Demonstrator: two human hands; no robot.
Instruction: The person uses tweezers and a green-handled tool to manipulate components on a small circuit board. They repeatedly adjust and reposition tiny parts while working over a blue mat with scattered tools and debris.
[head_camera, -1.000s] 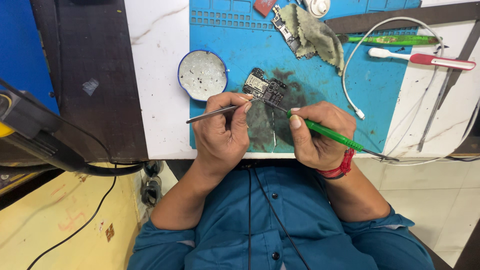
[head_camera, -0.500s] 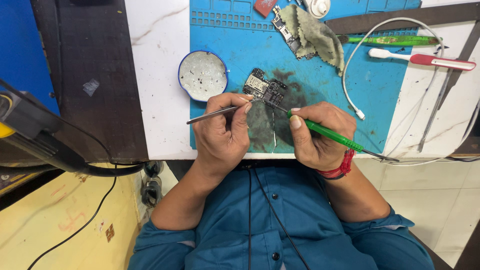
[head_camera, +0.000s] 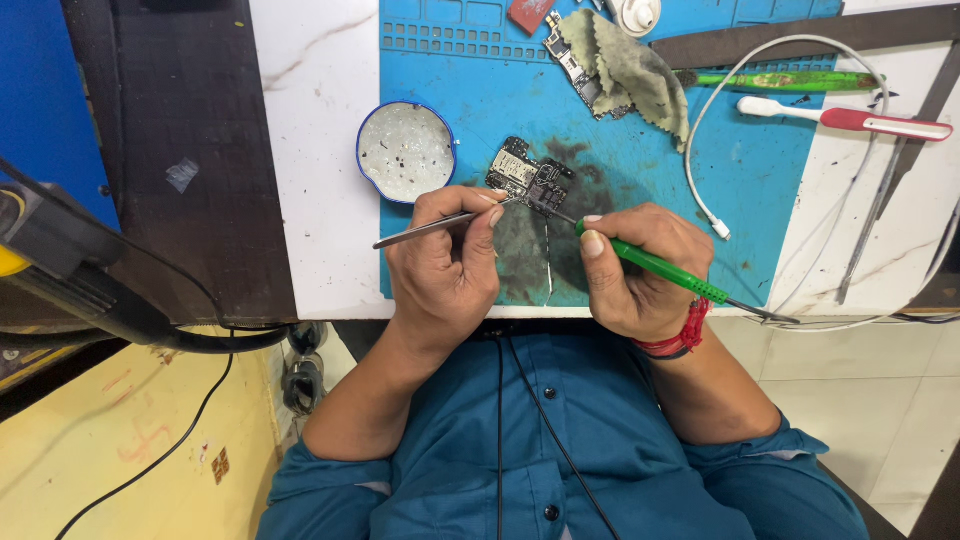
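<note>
The left hand (head_camera: 445, 265) is curled with thumb and forefinger pinching a pair of metal tweezers (head_camera: 440, 224), whose tips reach the small circuit board (head_camera: 528, 176); the right hand (head_camera: 640, 270) is closed in a pen grip around a green-handled soldering iron (head_camera: 660, 268), its dark tip touching the near edge of that board; the board lies flat on a blue work mat (head_camera: 740, 170), on a dark smudged patch just beyond both hands. Just left of the board, at the mat's edge, stands a round blue-rimmed tin (head_camera: 405, 152) with pale contents; beyond the board, toward the mat's far edge, a second circuit board (head_camera: 572, 62) lies partly under a crumpled greenish cloth (head_camera: 630, 72). Right of the board a white cable (head_camera: 700, 150) loops across the mat; farther right lie a green toothbrush (head_camera: 790, 80) and a white and red toothbrush (head_camera: 850, 118). A red thread band (head_camera: 678, 340) circles the right wrist.
</note>
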